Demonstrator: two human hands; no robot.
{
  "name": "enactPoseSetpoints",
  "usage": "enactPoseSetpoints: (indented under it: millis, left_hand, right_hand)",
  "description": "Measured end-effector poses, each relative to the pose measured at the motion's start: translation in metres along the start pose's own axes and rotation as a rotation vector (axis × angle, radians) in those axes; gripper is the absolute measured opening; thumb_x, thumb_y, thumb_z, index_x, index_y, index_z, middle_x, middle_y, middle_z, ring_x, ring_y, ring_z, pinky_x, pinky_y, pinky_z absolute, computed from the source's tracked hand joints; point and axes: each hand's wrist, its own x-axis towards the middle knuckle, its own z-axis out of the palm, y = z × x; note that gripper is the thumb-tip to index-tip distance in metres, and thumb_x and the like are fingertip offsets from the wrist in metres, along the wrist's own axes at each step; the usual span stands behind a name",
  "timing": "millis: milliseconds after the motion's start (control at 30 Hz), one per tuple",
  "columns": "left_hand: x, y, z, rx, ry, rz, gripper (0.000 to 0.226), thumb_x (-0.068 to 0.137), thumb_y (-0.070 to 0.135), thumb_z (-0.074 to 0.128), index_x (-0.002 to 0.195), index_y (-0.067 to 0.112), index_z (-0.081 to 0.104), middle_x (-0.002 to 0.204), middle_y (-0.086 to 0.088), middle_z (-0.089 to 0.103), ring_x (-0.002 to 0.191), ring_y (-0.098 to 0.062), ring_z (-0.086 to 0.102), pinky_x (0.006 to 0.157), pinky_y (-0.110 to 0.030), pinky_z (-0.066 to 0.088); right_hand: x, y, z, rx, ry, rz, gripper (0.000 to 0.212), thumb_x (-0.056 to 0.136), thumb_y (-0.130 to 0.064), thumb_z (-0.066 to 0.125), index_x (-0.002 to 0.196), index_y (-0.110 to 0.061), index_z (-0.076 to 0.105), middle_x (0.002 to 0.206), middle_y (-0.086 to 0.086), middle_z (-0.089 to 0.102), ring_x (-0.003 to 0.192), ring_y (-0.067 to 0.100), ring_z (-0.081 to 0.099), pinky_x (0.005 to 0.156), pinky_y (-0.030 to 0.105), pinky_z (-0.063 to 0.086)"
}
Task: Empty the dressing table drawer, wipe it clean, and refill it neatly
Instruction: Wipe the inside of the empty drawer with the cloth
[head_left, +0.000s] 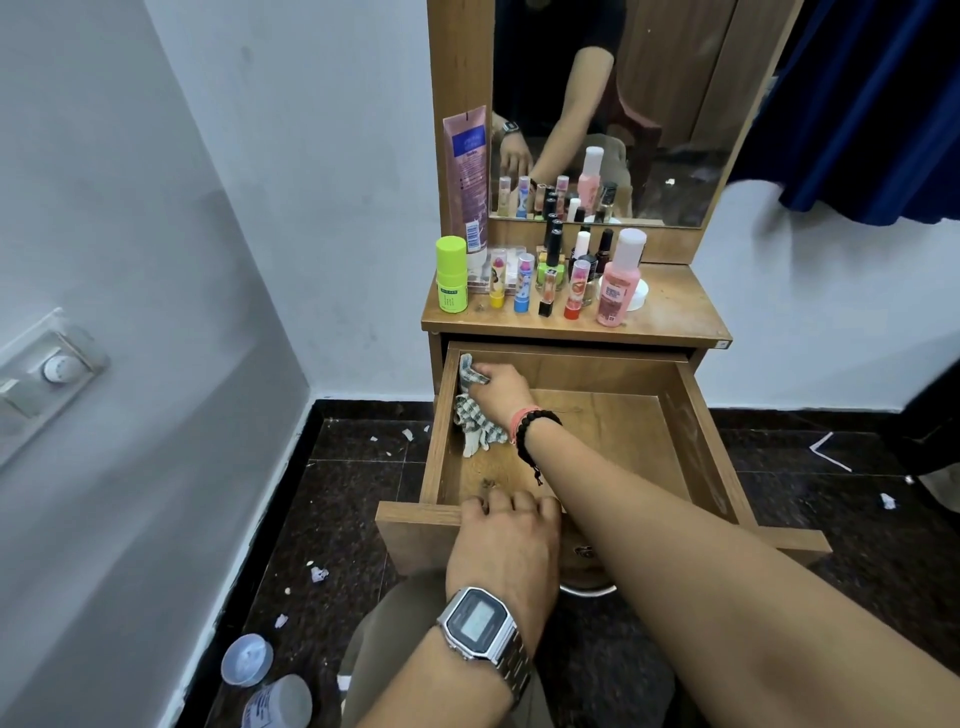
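Note:
The wooden drawer (691, 415) of the dressing table stands pulled out, and apart from a cloth nothing lies in it. My right hand (498, 392) reaches into its far left corner and presses a checked cloth (475, 421) against the left wall; the fingers lie on the cloth. My left hand (511, 530), with a metal watch on the wrist, grips the drawer's front edge (415, 514), fingers curled over it. On the tabletop (670, 306) stand several cosmetics: a green stick (451, 275), lip balms (523, 283), nail polishes and a pink bottle (618, 280).
A mirror (675, 104) rises behind the tabletop, with a pink tube (467, 176) leaning on its frame. A white bottle (278, 701) and a lid (247, 660) lie on the dark tiled floor at lower left, among paper scraps. A blue curtain (872, 104) hangs at right.

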Motion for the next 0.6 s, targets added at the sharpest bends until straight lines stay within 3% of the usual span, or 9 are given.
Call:
enactPoseSetpoints:
  millis: [67,200,267,333,400,467,500,567,600]
  left_hand:
    - [0.0,0.0,0.0,-0.002,-0.003,0.002,0.032,0.097,0.016,0.031,0.129,0.011,0.038,0.133,-0.014,0.045,0.124,-0.034,0.039,0.102,-0.045,0.029]
    - [0.0,0.001,0.0,0.002,-0.002,0.004,0.031,0.097,0.016,0.031,0.127,0.012,0.039,0.132,-0.014,0.046,0.123,-0.034,0.04,0.101,-0.044,0.029]
    - [0.0,0.001,0.0,0.011,0.001,0.002,0.031,0.097,0.016,0.031,0.127,0.012,0.039,0.132,-0.013,0.046,0.122,-0.033,0.041,0.1,-0.044,0.03]
    - [-0.001,0.002,0.0,0.013,0.002,-0.002,0.031,0.097,0.016,0.03,0.127,0.012,0.038,0.132,-0.012,0.047,0.122,-0.032,0.041,0.101,-0.044,0.029]
    - [-0.001,0.002,-0.001,0.017,0.001,-0.004,0.03,0.097,0.016,0.03,0.126,0.012,0.038,0.132,-0.012,0.046,0.122,-0.032,0.04,0.101,-0.044,0.029]
    - [-0.001,0.002,-0.002,0.02,0.001,-0.008,0.03,0.098,0.015,0.03,0.126,0.012,0.038,0.133,-0.013,0.046,0.124,-0.032,0.039,0.102,-0.045,0.029]
    - [-0.001,0.003,-0.002,0.022,0.002,-0.008,0.03,0.098,0.015,0.03,0.127,0.012,0.038,0.133,-0.013,0.045,0.125,-0.031,0.039,0.102,-0.044,0.028]
    - [-0.001,0.003,-0.002,0.025,0.001,-0.006,0.03,0.098,0.016,0.03,0.127,0.012,0.038,0.133,-0.013,0.046,0.124,-0.029,0.04,0.102,-0.044,0.028]
    - [-0.001,0.003,-0.002,0.029,-0.001,-0.005,0.03,0.098,0.016,0.03,0.127,0.012,0.038,0.133,-0.013,0.046,0.123,-0.03,0.041,0.101,-0.044,0.029]
  right_hand:
    - [0.0,0.001,0.001,-0.061,-0.026,-0.004,0.042,0.092,-0.008,0.049,0.133,-0.009,0.055,0.129,0.014,0.06,0.081,0.019,0.048,0.059,0.021,0.037]
    - [-0.001,-0.001,0.001,-0.132,-0.144,0.049,0.041,0.091,-0.014,0.047,0.13,-0.007,0.056,0.115,0.016,0.063,0.086,0.02,0.048,0.055,0.023,0.038]
    - [0.0,-0.009,-0.001,-0.046,-0.207,0.121,0.03,0.091,-0.011,0.046,0.116,-0.007,0.062,0.089,0.01,0.061,0.073,0.02,0.049,0.055,0.025,0.038]
    - [-0.002,-0.014,-0.006,0.057,-0.247,0.196,0.018,0.09,-0.005,0.043,0.099,-0.01,0.058,0.07,0.004,0.047,0.06,0.016,0.042,0.051,0.023,0.034]
    - [-0.009,-0.015,-0.013,0.136,-0.301,0.238,0.032,0.087,0.002,0.039,0.11,-0.006,0.059,0.067,0.003,0.038,0.055,0.012,0.035,0.041,0.016,0.032]
    - [-0.019,-0.012,-0.019,0.179,-0.387,0.243,0.047,0.085,0.008,0.037,0.132,0.005,0.044,0.066,0.002,0.039,0.054,0.009,0.036,0.034,0.012,0.033]
    - [-0.023,-0.011,-0.021,0.19,-0.457,0.245,0.05,0.086,0.009,0.039,0.136,0.004,0.04,0.071,0.004,0.045,0.056,0.009,0.042,0.037,0.015,0.039]
    - [-0.03,-0.008,-0.024,0.235,-0.608,0.253,0.046,0.09,0.008,0.044,0.134,-0.005,0.043,0.094,0.01,0.058,0.073,0.012,0.055,0.065,0.021,0.053]
    - [-0.032,-0.006,-0.025,0.259,-0.651,0.266,0.045,0.092,0.007,0.046,0.134,-0.009,0.042,0.103,0.009,0.059,0.082,0.013,0.058,0.078,0.025,0.052]
